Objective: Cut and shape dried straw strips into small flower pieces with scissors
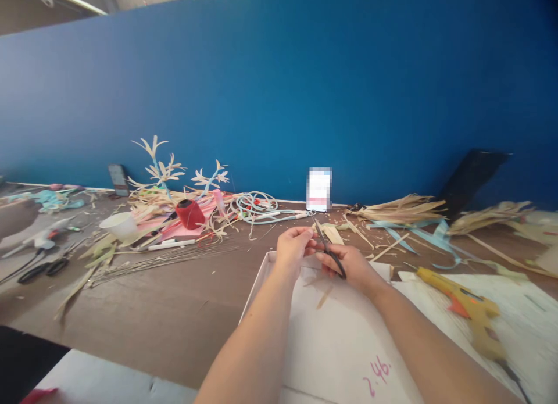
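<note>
A pair of dark-handled scissors [335, 257] is in my right hand [354, 268], its blades pointing up and away from me. My left hand [292, 251] is closed in a pinch right beside the blades. Whatever lies between its fingertips is too small to make out. Both hands are over the far end of a shallow white box [340, 340] with pink handwritten figures. On the box lies a small tan strip [325, 297]. Just beyond my fingers, pale husk-like pieces [333, 233] rest on the table.
A yellow glue gun [468, 305] lies on papers to the right. Leftward are a red thread spool [190, 214], a white cup [118, 225], thin wires [143, 265], other scissors [46, 268] and a white glue gun [43, 238]. A phone [319, 189] leans against the blue partition [279, 102].
</note>
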Available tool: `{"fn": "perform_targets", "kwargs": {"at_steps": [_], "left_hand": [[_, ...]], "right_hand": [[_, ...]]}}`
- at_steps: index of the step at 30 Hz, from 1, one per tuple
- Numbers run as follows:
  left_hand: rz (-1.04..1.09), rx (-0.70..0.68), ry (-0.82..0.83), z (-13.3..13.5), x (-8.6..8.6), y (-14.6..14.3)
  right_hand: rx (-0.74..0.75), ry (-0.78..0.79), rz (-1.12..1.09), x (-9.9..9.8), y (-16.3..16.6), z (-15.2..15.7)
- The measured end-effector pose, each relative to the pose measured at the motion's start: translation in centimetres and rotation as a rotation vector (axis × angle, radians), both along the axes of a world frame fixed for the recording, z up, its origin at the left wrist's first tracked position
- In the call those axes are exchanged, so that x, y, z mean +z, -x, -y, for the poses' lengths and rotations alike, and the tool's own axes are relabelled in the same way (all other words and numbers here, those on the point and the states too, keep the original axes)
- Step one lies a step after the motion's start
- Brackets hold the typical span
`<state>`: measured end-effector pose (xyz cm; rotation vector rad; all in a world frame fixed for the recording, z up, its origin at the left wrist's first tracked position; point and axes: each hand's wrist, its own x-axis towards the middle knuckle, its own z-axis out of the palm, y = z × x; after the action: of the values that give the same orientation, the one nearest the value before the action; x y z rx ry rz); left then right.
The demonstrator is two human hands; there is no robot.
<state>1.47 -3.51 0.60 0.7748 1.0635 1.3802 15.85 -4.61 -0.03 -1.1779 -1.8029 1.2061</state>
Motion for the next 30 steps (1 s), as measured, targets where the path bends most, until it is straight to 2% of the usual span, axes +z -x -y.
{"fn": "perform_targets", "kwargs": {"at_steps": [24, 27, 30], "left_hand": [[-0.013, 0.015, 0.019, 0.13, 0.36, 0.11], [-0.013, 0.018, 0.02, 0.16, 0.4, 0.12], [-0.002, 0.016, 0.009, 0.14, 0.36, 0.06]], "right_hand": [[-0.016, -0.019, 0.051, -0.38, 0.05, -0.21], [-0.048, 0.02, -0.026, -0.39, 0.04, -0.25], [-0.166, 0.09, -0.211, -0.36, -0.12, -0.42]]}}
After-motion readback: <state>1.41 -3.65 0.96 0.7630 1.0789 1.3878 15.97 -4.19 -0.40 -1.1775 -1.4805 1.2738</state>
